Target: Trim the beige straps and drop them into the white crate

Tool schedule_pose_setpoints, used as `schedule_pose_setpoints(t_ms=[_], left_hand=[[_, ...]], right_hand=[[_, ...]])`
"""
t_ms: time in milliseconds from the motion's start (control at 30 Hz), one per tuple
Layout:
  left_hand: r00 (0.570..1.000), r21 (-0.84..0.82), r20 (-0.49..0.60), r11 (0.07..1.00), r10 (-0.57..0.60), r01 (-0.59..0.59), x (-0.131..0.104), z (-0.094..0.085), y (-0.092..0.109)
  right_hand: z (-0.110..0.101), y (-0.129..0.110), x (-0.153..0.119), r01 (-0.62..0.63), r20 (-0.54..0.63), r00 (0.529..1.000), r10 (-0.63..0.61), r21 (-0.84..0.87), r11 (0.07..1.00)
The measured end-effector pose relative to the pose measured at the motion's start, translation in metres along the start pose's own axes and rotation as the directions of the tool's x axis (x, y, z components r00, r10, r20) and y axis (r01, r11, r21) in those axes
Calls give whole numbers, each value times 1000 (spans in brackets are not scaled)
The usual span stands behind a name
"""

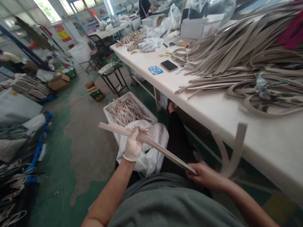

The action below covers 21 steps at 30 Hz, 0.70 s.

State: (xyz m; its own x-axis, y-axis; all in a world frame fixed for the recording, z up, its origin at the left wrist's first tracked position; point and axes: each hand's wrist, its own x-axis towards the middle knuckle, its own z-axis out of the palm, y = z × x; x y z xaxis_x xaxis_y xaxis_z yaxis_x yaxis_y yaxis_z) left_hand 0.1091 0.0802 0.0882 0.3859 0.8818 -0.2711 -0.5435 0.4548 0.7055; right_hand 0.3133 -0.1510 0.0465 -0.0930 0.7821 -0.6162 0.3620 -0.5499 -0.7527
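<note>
A few long beige straps (161, 147) stretch across my lap between my two hands. My left hand (134, 146), in a pale glove, is closed round them near one end, the tips sticking out to the left. My right hand (201, 176) is bare and closed on the same straps farther along. Beyond it the strap ends (236, 151) curl up beside the table edge, a little blurred. A white cloth or sack (153, 160) covers part of my lap under the straps. Just past it stands a white bin (146, 112) full of similar short strips.
A white table (201, 104) runs along my right, bearing a large heap of beige straps (227, 47), a phone (169, 65) and a blue packet (155, 70). A stool (111, 71) and boxes (94, 90) stand ahead. A blue pallet (38, 154) with sacks lies left. Other people work farther off.
</note>
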Motion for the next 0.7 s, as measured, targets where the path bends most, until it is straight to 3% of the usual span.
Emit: schedule_pose_setpoints(t_ms=[67, 133, 267, 433, 567, 700], left_hand=[[1000, -24, 3, 1000, -19, 19, 2, -4, 2], [998, -44, 23, 998, -51, 52, 0, -5, -3], [993, -54, 55, 993, -105, 108, -10, -2, -20], [993, -18, 20, 993, -119, 119, -21, -1, -32], [992, -74, -85, 993, -95, 89, -24, -7, -29], [979, -154, -175, 985, -107, 80, -23, -8, -23]], right_hand=[[0, 27, -15, -56, 45, 998, 51, 116, 992], [0, 32, -26, 6, 37, 999, -14, 206, 979], [3, -12, -13, 245, -57, 969, -241, 350, 904], [31, -74, 68, 420, -251, 906, -340, 449, 789], [56, -92, 121, 581, -452, 793, -409, 357, 732], [67, -95, 134, 685, -601, 642, -476, 170, 709]])
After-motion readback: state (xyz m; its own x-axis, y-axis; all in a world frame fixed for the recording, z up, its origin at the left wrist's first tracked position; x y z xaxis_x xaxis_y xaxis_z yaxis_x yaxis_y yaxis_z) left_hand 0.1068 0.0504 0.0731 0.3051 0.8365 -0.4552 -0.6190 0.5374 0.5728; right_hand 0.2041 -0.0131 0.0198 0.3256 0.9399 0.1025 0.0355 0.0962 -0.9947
